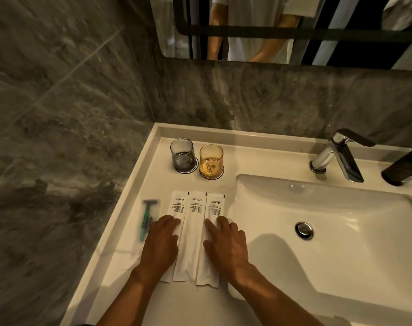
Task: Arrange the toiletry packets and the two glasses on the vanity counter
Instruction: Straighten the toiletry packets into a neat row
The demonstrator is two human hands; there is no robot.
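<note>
Three long white toiletry packets lie side by side on the white vanity counter (134,231): a left packet (175,205), a middle packet (192,234) and a right packet (215,205). My left hand (160,243) rests flat on the left packet. My right hand (226,243) presses flat on the right packet, fingers spread. Behind them a grey glass (182,155) and an amber glass (211,161) stand upright next to each other, each on a round coaster.
A green razor (146,218) lies left of the packets near the counter's raised edge. The sink basin (329,231) opens right of the packets, with a chrome faucet (336,156) and a dark bottle (405,167) behind it. Marble walls and a mirror stand behind.
</note>
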